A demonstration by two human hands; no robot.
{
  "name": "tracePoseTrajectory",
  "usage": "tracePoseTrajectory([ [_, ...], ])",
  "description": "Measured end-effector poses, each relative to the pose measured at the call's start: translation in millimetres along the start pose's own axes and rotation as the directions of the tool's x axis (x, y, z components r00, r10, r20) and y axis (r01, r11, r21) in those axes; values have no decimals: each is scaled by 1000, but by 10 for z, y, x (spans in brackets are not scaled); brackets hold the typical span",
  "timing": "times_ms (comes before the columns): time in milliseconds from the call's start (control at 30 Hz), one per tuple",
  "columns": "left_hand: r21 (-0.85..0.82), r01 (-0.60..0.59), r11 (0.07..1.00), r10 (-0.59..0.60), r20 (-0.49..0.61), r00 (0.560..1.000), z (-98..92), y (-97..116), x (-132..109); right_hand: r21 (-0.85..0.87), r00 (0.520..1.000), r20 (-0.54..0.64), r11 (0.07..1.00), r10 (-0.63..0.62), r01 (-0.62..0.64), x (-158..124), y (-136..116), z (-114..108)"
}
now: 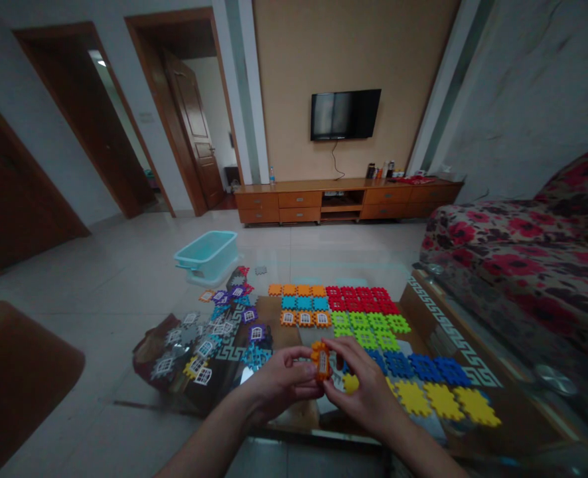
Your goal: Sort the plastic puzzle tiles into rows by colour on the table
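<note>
Glass-topped coffee table with a dark wooden frame and white key-pattern border (453, 332): hard, glossy, reflective. Expect small plastic to skate on it.

Flat field of colour-sorted toothed plastic tiles (373, 312): it lies on the glass in orange, red, teal, green, blue and yellow blocks. The tiles are matte, with square bodies and notched edges.

Loose heap of grey, purple and teal tiles with white window inserts (209, 332): it sits left of the field, jumbled and overlapping.

Your left hand (279, 382) and right hand (368, 392) are both closed in a fingertip pinch on one small orange toothed plastic tile with a white window insert (320, 362). You hold it upright between them, above the table's near edge and just in front of the blue tiles.

Judgement: the tile is very light, stiff and not fragile, though the insert may pop loose under pressure. Grip the toothed outer edges, where the notches give purchase, and keep your fingertips off the window.
</note>
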State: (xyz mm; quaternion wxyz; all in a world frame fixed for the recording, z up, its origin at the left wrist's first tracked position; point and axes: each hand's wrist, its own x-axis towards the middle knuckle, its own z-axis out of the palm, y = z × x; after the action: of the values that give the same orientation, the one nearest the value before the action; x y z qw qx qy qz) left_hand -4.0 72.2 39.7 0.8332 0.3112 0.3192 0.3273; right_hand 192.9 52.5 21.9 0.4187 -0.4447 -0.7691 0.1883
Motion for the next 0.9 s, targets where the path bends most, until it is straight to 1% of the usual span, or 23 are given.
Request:
tracePoseTrajectory([
  [100,-1,4,1000,-4,-24,1000,-5,-4,2,4,1000,8,1000,2,-2,-5,0,-5],
  [333,14,34,999,-34,-32,999,12,8,-14,23,1000,14,1000,-12,12,-4,-24,-22],
  [633,20,39,999,-38,-26,999,39,31,-19,12,1000,25,1000,-10,9,10,-47,-32],
  [900,20,40,999,-39,-57,998,24,12,-4,20,999,36,1000,-17,16,8,-37,-37],
])
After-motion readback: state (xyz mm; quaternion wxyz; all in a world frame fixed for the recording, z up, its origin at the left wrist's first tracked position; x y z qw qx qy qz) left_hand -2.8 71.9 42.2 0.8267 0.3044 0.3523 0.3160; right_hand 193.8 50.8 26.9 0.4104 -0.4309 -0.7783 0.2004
